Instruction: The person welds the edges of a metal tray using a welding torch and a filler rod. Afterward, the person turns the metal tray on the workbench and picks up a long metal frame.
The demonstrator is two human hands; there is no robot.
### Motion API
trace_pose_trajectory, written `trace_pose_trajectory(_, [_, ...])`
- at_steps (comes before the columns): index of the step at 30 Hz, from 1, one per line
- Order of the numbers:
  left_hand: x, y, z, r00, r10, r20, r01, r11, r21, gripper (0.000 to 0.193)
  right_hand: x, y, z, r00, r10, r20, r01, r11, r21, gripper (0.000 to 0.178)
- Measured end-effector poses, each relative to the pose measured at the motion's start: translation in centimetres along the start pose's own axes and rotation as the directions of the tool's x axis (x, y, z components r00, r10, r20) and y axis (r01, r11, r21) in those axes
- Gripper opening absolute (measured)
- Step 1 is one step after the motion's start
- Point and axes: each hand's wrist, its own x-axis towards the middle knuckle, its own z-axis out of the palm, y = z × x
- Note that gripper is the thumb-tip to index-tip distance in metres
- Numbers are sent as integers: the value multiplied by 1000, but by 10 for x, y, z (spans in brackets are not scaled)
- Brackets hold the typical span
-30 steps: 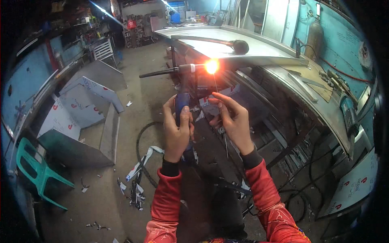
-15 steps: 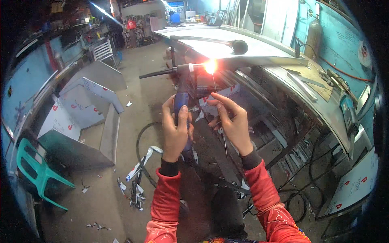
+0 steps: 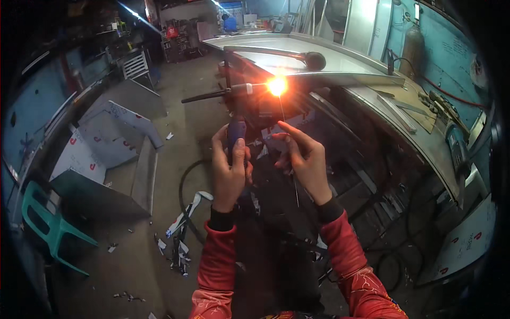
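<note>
A green plastic chair (image 3: 50, 226) stands at the far left beside folded sheet-metal panels (image 3: 106, 154) on the floor. The left hand (image 3: 229, 170) is clenched around the blue handle of a welding torch (image 3: 236, 133), which rises from the fist, its long axis near upright, then bends so the head points right into the bright arc (image 3: 277, 85) at the edge of the steel surface (image 3: 319, 66). The right hand (image 3: 304, 159) pinches a thin filler rod (image 3: 294, 183), running near vertical, tip up toward the glow. Both hands are bare and near the arc: a burn looks likely, and a wavering rod could stick.
</note>
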Motion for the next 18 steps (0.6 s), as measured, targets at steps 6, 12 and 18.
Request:
trace_pose_trajectory(6, [-1,8,3,1000,-8,-3,8,998,60,41,0,0,-1,1000,-30,8,30,999,-35,33])
trace_pose_trajectory(12, [-3,7,4,1000,7,-4,-7,999,49,41,1,4,-2,1000,-13,13,13,1000,11,33])
trace_pose_trajectory(18, [0,5,2,1000,10,-12,-9,1000,15,40,2,4,-3,999,-35,12,35,999,-25,33])
